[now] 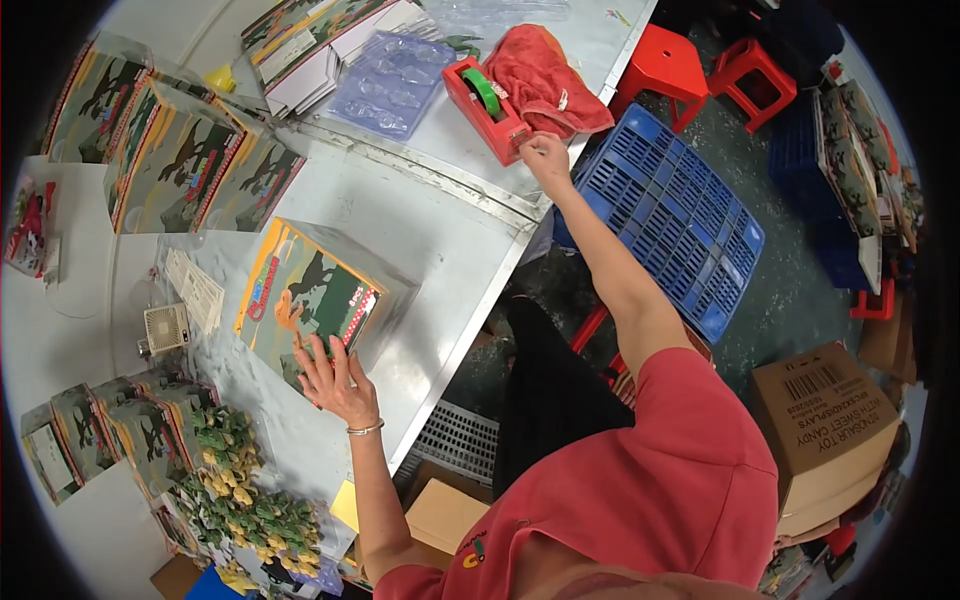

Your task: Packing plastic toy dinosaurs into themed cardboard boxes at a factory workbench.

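Observation:
A printed cardboard box [335, 285] with a dinosaur picture stands on the metal table. My left hand [342, 388] rests on its near side with fingers spread. To the upper right, my right hand [545, 160] reaches to the front end of a red tape dispenser [492, 125], which carries a green tape roll [482, 92]. The fingertips of that hand are pinched together at the cutter end, where the tape comes off; the strip itself is too small to make out. A crumpled red cloth [550, 80] lies against the dispenser.
Clear plastic trays [385, 85] and flat printed boxes [300, 60] lie at the back. More boxes [180, 160] stand at left, near a small fan [166, 328] and piled green-yellow toys [235, 470]. Blue pallet [670, 220], red stool [665, 65] and brown carton [825, 430] are at right.

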`<act>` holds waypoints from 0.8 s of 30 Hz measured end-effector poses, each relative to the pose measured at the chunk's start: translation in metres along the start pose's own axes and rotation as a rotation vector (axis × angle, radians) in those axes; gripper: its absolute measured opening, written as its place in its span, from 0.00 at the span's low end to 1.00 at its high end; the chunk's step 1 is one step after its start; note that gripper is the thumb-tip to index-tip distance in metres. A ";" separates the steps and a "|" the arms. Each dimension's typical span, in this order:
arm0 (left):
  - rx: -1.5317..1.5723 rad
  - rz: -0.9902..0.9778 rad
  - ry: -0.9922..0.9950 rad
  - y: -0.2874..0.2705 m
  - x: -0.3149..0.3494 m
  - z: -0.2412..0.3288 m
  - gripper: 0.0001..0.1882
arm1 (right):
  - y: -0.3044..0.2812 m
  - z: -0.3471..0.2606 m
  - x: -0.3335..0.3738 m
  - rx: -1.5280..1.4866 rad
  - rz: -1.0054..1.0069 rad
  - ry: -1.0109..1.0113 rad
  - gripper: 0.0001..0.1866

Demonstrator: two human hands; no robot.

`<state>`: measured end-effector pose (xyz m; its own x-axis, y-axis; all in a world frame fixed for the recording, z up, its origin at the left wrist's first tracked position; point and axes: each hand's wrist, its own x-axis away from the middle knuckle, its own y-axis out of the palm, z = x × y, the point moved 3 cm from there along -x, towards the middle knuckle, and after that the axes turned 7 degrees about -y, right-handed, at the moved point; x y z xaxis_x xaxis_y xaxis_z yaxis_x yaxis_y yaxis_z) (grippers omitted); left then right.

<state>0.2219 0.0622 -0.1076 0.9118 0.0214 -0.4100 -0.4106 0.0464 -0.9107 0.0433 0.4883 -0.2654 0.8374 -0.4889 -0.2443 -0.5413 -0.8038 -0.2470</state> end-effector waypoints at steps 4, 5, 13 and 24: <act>0.021 -0.017 -0.012 -0.006 0.001 0.008 0.19 | -0.031 0.043 0.011 0.122 0.079 0.622 0.10; 0.020 -0.022 -0.012 -0.003 -0.003 0.006 0.20 | -0.037 0.041 0.009 0.001 0.117 0.557 0.08; 0.175 0.004 -0.023 -0.001 -0.028 -0.011 0.19 | 0.063 -0.197 0.134 -0.796 -0.752 0.332 0.32; 0.373 0.111 -0.109 -0.001 -0.022 -0.010 0.26 | 0.159 -0.262 0.229 -0.616 -0.742 0.415 0.44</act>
<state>0.2026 0.0519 -0.0985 0.8649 0.1515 -0.4785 -0.4966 0.3963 -0.7722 0.1690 0.1598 -0.1144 0.9666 0.2131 0.1426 0.1532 -0.9259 0.3453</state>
